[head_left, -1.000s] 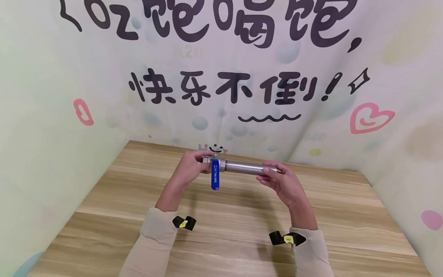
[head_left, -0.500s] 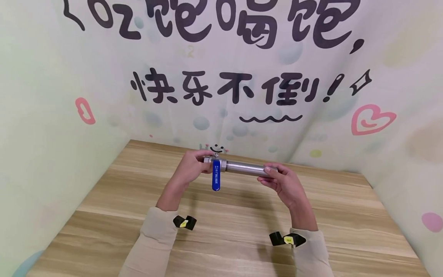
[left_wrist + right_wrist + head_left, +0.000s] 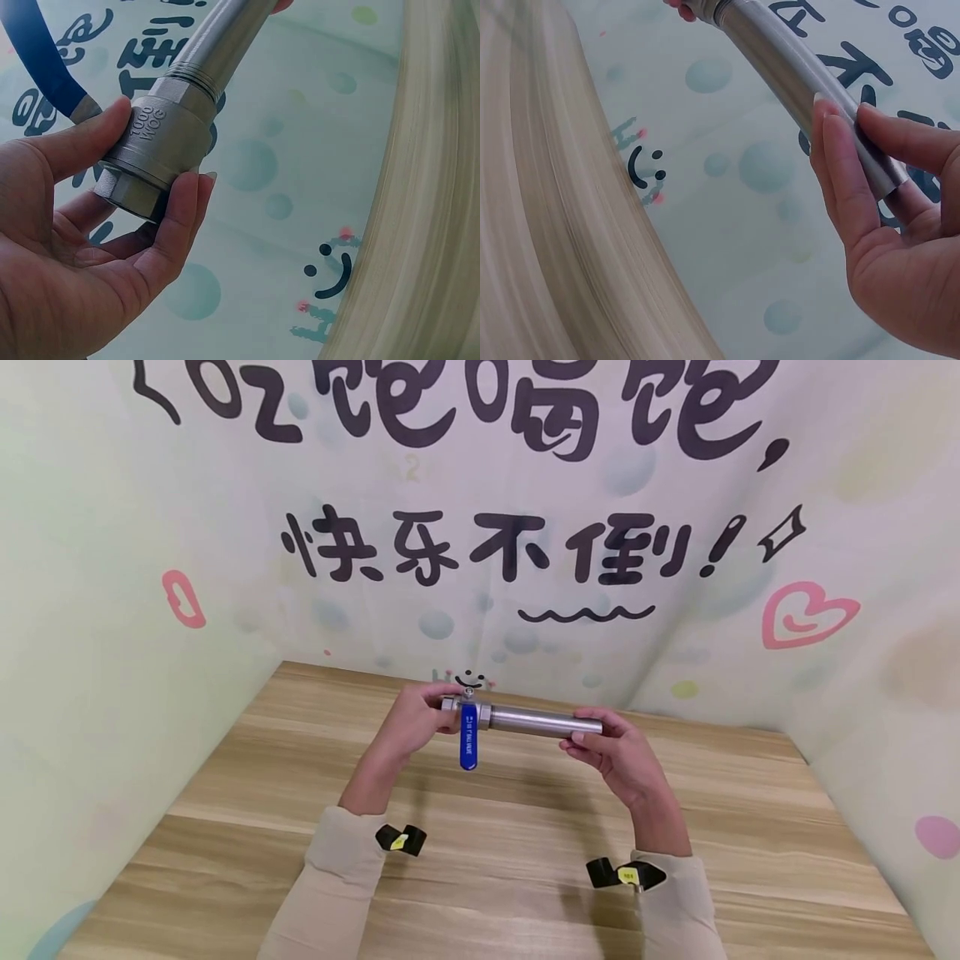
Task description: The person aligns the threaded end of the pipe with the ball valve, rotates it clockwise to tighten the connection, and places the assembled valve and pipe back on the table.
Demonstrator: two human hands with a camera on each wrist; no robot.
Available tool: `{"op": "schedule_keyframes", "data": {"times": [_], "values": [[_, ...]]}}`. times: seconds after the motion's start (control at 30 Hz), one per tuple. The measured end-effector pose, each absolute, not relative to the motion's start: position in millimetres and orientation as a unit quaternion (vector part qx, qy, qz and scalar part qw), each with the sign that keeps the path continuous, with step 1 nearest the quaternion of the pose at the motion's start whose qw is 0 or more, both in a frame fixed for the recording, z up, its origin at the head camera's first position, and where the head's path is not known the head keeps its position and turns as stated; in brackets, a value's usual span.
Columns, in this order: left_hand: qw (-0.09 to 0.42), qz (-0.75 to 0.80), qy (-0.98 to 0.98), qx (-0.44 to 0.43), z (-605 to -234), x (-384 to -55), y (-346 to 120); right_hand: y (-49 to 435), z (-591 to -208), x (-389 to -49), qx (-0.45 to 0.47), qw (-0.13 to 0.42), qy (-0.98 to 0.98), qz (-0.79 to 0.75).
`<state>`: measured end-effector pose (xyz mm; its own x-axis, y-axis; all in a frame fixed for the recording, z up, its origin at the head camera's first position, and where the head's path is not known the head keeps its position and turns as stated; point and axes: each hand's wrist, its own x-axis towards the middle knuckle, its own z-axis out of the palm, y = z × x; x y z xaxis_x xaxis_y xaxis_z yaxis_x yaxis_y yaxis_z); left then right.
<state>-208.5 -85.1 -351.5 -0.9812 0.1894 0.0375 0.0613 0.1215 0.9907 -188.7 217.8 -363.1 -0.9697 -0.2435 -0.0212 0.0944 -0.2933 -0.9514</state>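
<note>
A steel ball valve (image 3: 161, 139) with a blue lever handle (image 3: 468, 739) is joined to a bare metal pipe (image 3: 536, 722). Threads show where the pipe enters the valve. My left hand (image 3: 411, 720) grips the valve body at its left end, thumb on one side and fingers around the hex end. At the other end, my right hand (image 3: 618, 756) holds the pipe between thumb and fingers. Valve and pipe are held up over the table, nearly level, with the lever pointing toward me. In the right wrist view the pipe's free end lies within the right hand's fingers (image 3: 847, 176).
Below is a wood-grain table (image 3: 480, 877), its back edge against a printed cloth backdrop (image 3: 480, 485) with dark lettering. Cloth panels also flank the left and right sides. A black strap mount (image 3: 401, 840) sits on each sleeve.
My right thumb has shifted from the top of the pipe down to its near lower side. The left hand keeps its grip, and the valve and pipe stay nearly in place.
</note>
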Motion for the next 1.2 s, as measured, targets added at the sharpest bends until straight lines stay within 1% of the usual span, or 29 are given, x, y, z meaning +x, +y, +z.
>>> {"op": "schedule_keyframes", "data": {"times": [0.67,0.93,1.2], "values": [[0.047,0.659,0.745,0.089,-351.1,-209.0,-84.1,217.1,-362.5,-188.8,-0.042,0.113,0.602,-0.789],[0.049,0.656,0.748,0.085,-350.3,-209.1,-84.4,217.3,-362.8,-189.0,-0.048,0.108,0.588,-0.800],[0.055,0.656,0.749,0.072,-349.1,-208.1,-85.1,216.8,-361.5,-187.4,-0.050,0.114,0.582,-0.804]]}}
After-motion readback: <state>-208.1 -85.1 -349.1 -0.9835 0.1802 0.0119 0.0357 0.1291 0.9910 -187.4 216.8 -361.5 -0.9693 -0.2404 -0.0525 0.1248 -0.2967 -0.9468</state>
